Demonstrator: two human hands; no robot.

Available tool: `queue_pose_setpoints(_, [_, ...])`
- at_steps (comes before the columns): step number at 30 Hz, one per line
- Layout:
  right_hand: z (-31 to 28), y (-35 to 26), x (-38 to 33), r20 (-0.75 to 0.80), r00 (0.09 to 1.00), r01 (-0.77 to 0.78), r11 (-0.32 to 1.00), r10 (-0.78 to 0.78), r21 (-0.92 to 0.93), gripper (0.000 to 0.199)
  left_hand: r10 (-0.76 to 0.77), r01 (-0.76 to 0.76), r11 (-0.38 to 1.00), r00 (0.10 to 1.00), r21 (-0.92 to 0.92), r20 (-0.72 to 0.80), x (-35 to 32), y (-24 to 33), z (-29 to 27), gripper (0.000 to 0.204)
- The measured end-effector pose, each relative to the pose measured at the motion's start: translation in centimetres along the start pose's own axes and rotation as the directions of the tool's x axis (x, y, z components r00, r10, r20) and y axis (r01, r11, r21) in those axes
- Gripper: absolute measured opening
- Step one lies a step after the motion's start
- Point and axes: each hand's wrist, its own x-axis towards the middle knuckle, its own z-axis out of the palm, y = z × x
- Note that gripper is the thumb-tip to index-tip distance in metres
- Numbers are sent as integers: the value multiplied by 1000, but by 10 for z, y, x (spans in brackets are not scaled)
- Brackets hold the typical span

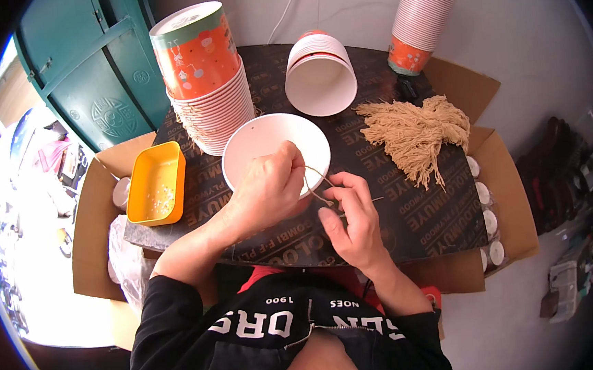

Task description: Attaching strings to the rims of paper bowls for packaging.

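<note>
A white paper bucket (pixel 258 134) rests at the near middle of the dark table, its open mouth toward me. My left hand (pixel 269 180) is over its mouth, fingers pinched on a thin brown cord (pixel 320 174). The cord loops across the bucket's right rim to my right hand (pixel 354 219), whose thumb and fingers are also closed on it. A short end sticks out to the right past the right fingers. The left hand hides part of the bucket's rim and inside.
A tall stack of orange and green paper buckets (pixel 198 61) stands left, beside a yellow tray (pixel 173 166). Nested buckets (pixel 320 83) lie at the back. A bundle of tan cords (pixel 420 131) is right, below another bucket stack (pixel 422 21). Cardboard boxes (pixel 90 234) flank the plywood table (pixel 423 221).
</note>
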Motion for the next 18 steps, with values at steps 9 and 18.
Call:
queue_pose_setpoints(9, [8,4,-1,-61,977,193,971,-204,-142,14,-16,15,997,1000,77,18,0,-2,3,4])
queue_pose_setpoints(18, [11,11,3,-140,941,282,943,-307,-175,21,-128,124,992,982,34,137,5,9,-5,5])
